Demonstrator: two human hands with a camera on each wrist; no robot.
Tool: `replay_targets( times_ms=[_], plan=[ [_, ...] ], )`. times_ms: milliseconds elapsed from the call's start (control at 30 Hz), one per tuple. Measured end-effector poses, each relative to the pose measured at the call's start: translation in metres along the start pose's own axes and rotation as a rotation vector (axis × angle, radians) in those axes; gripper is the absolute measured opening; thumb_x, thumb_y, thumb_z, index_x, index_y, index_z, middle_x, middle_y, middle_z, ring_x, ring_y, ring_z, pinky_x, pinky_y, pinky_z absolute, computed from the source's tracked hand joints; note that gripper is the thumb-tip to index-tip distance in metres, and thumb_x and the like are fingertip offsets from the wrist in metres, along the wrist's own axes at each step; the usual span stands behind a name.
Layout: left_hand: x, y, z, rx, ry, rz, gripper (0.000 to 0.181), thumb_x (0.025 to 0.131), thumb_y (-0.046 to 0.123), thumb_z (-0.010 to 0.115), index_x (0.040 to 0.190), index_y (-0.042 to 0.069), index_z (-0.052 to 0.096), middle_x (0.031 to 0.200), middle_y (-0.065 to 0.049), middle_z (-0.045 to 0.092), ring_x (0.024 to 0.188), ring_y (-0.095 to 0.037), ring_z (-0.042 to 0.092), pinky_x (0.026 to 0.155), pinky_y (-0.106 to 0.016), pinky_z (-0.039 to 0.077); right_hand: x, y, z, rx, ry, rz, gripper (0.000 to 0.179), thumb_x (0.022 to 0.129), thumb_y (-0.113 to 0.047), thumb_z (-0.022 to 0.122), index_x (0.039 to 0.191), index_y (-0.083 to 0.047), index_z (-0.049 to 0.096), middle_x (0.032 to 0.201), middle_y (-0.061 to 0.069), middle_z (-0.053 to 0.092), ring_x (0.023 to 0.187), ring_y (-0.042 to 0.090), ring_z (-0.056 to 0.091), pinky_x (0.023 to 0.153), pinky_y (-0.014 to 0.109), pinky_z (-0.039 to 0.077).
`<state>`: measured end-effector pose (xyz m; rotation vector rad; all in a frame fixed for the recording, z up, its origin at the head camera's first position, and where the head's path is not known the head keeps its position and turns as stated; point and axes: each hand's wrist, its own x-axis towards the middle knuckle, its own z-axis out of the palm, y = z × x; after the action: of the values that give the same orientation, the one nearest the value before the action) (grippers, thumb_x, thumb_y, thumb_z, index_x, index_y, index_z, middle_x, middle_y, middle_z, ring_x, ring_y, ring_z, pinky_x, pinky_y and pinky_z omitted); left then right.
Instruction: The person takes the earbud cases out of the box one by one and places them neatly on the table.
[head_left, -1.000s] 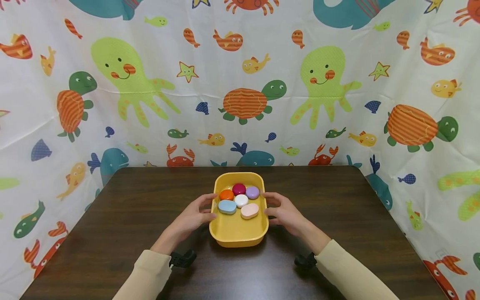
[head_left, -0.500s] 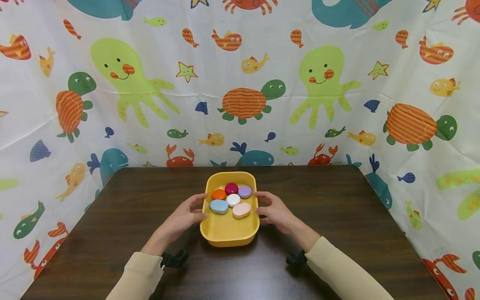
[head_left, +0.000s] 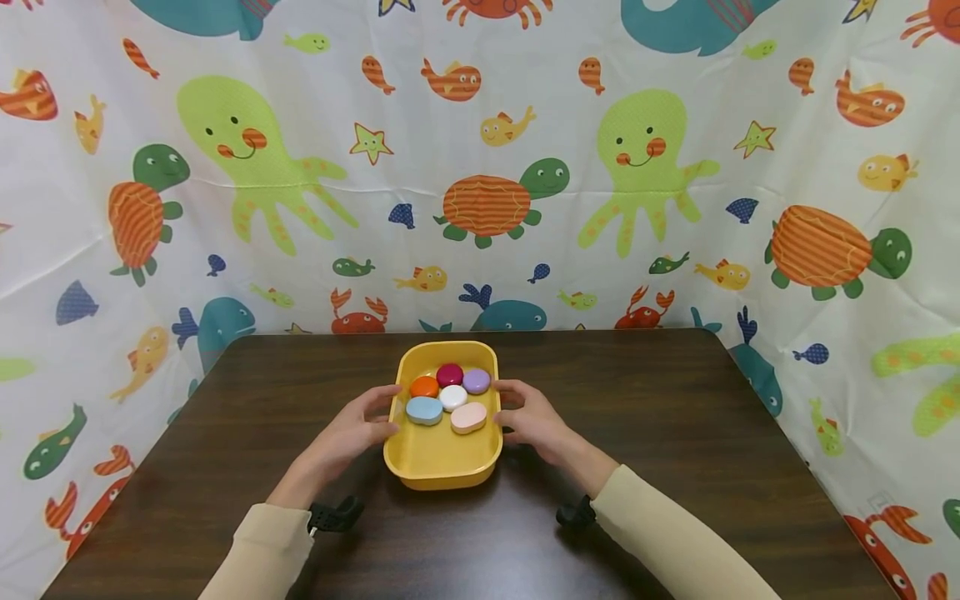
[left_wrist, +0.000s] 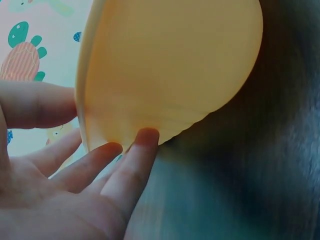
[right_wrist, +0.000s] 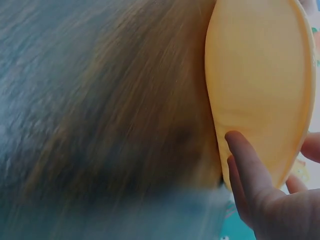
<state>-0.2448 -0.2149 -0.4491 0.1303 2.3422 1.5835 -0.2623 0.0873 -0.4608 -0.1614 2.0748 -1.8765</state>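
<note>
A yellow plastic tray (head_left: pixel 438 458) stands on the dark table, held between both hands. My left hand (head_left: pixel 347 432) grips its left side, thumb at the rim and fingertips on the outer wall in the left wrist view. From the opposite side my right hand (head_left: pixel 537 422) holds the wall the same way, fingertips pressed to the tray wall (right_wrist: pixel 260 75) in the right wrist view. Inside lie several smooth, pebble-like pieces: crimson (head_left: pixel 450 375), orange (head_left: pixel 424 387), lilac (head_left: pixel 476 382), white (head_left: pixel 453 397), light blue (head_left: pixel 424 410) and pale pink (head_left: pixel 468 418).
The dark wooden table (head_left: pixel 645 400) extends on all sides of the tray. Behind it hangs a white curtain (head_left: pixel 420 75) printed with sea animals. Each wrist wears a black band, such as the left band (head_left: pixel 334 515).
Both hands have slid the tray steadily to the left, and the grips look the same. The pieces inside travel with it and keep their arrangement.
</note>
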Motion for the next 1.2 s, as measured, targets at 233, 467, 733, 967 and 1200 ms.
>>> replay_targets(
  times_ms=[233, 467, 733, 967, 1200],
  plan=[
    [-0.004, -0.001, -0.008, -0.007, 0.001, 0.000, 0.067, 0.097, 0.009, 0.059, 0.158, 0.007, 0.029, 0.161, -0.024, 0.027, 0.141, -0.049, 0.038, 0.110, -0.060, 0.040, 0.005, -0.001, 0.008, 0.005, -0.007, -0.004, 0.056, 0.093, -0.003, 0.064, 0.147, -0.004, 0.048, 0.141, 0.023, 0.052, 0.116, 0.036, 0.062, 0.086, 0.048, 0.060],
    [-0.004, -0.004, -0.016, 0.005, 0.012, -0.001, 0.067, 0.098, 0.010, 0.059, 0.158, 0.008, 0.030, 0.162, -0.023, 0.026, 0.141, -0.047, 0.039, 0.110, -0.058, 0.040, 0.008, -0.004, 0.015, 0.018, -0.005, -0.004, 0.055, 0.093, -0.003, 0.064, 0.146, -0.003, 0.048, 0.141, 0.023, 0.052, 0.116, 0.037, 0.061, 0.086, 0.048, 0.059],
    [-0.010, -0.012, -0.028, 0.007, 0.030, -0.005, 0.068, 0.098, 0.011, 0.060, 0.159, 0.009, 0.030, 0.163, -0.022, 0.025, 0.141, -0.046, 0.040, 0.112, -0.058, 0.038, 0.014, -0.005, 0.028, 0.039, -0.015, -0.011, 0.054, 0.093, -0.001, 0.064, 0.145, -0.002, 0.049, 0.141, 0.025, 0.052, 0.115, 0.037, 0.062, 0.085, 0.048, 0.060],
    [-0.015, -0.015, -0.036, 0.008, 0.047, -0.014, 0.069, 0.099, 0.016, 0.062, 0.159, 0.011, 0.029, 0.164, -0.021, 0.024, 0.140, -0.045, 0.040, 0.112, -0.058, 0.037, 0.017, -0.005, 0.037, 0.034, -0.013, -0.017, 0.053, 0.093, -0.001, 0.064, 0.144, -0.003, 0.050, 0.139, 0.024, 0.053, 0.113, 0.037, 0.063, 0.085, 0.048, 0.060],
    [-0.018, -0.019, -0.044, 0.000, 0.053, -0.012, 0.068, 0.099, 0.014, 0.060, 0.159, 0.009, 0.029, 0.165, -0.021, 0.021, 0.142, -0.045, 0.035, 0.114, -0.061, 0.033, 0.022, -0.005, 0.046, 0.026, -0.018, -0.012, 0.053, 0.093, -0.003, 0.065, 0.144, -0.005, 0.051, 0.141, 0.024, 0.052, 0.110, 0.032, 0.064, 0.085, 0.047, 0.060]
  ],
)
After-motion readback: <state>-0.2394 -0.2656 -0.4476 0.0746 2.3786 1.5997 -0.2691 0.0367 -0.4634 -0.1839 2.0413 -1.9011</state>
